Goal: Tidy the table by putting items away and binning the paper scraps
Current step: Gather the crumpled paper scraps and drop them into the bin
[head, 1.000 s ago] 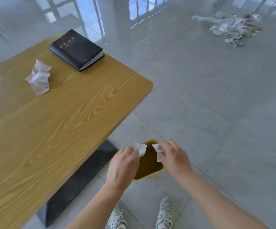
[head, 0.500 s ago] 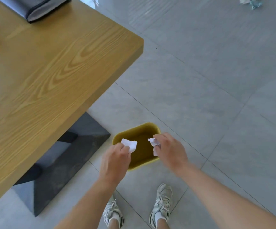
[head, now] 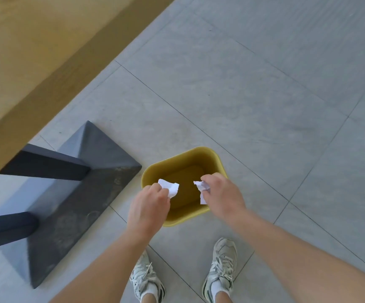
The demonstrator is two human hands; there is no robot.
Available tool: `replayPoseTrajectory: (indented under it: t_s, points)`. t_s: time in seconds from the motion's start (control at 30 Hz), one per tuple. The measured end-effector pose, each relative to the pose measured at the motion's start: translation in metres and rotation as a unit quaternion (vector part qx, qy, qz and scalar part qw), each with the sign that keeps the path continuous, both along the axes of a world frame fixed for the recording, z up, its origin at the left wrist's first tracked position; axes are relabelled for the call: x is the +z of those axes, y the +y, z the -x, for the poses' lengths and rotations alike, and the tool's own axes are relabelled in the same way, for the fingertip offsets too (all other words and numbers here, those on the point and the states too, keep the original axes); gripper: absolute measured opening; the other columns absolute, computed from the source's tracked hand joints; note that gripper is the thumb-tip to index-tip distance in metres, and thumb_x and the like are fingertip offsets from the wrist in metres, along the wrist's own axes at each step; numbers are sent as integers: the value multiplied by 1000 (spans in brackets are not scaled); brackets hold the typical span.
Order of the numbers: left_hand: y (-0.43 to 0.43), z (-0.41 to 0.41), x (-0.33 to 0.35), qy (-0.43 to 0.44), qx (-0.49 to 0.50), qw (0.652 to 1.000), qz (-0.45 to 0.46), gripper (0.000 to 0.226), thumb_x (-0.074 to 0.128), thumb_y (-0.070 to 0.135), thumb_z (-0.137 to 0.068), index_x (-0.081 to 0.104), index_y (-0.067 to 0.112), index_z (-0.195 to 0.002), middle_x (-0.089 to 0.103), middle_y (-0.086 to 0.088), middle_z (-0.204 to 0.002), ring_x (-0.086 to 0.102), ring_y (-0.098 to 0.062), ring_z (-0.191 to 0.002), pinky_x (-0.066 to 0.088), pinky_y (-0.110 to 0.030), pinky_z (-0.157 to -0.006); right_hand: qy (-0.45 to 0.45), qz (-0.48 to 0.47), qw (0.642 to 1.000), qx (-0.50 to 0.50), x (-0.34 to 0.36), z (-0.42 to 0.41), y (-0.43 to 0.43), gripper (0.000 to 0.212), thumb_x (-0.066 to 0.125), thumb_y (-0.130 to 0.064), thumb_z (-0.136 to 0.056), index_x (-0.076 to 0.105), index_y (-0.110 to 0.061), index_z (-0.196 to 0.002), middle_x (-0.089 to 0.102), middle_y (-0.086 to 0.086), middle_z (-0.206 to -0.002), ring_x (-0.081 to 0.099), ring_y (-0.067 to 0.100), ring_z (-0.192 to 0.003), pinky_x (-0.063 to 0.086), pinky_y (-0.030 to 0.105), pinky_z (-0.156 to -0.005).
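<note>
A small yellow bin (head: 184, 154) stands on the grey tile floor in front of my feet. My left hand (head: 147, 207) hovers over the bin's left rim, fingers pinched on a crumpled white paper scrap (head: 170, 187). My right hand (head: 224, 194) is over the right rim and pinches a second white paper scrap (head: 201, 189). Both scraps hang above the bin's opening. The inside of the bin looks dark, with nothing visible on its floor.
The wooden table (head: 35, 53) fills the upper left, its edge running diagonally. Its dark metal base (head: 83, 191) lies on the floor just left of the bin. My two shoes (head: 222, 270) are below the bin. Grey tiles stretch to the right.
My view has tilted further down, so the book and tissue on the table have left the frame. The bin is now fully in sight, and both hands still hold their scraps over it.
</note>
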State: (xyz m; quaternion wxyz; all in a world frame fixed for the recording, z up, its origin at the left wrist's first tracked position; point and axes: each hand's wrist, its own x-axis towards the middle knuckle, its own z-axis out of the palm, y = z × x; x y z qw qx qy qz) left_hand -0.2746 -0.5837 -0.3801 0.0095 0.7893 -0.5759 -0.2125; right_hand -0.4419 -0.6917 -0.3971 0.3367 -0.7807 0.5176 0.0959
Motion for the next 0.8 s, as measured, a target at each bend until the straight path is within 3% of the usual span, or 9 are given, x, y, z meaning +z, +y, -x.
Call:
replayPoseTrajectory:
  t_s: [0.37,0.63,0.8]
  points:
    - [-8,-3,-56,-23,-2,1000,-22,20,52,20,-98,71,14,-102,60,2,-83,48,-11,-68,30,-22,-56,19,12,999,39,-50,-11,-6,19,56,-16,-92,61,-14,-110,57,4,-108,59,29,-88,52,38,-72]
    - [-4,1,-73,-48,-13,996,-68,27,43,17,-101,68,17,-111,61,2,-90,53,-15,-76,50,-28,-63,38,50,993,100,-70,-5,2,22,53,-10,-92,59,-16,-113,55,3,-109,57,25,-92,55,37,-71]
    - [-3,2,-76,-49,-5,995,-84,28,42,18,-101,68,17,-112,61,2,-92,55,-16,-80,53,-31,-67,28,56,994,91,-73,-5,3,20,53,-14,-95,59,-17,-114,56,2,-110,57,24,-91,52,33,-69]
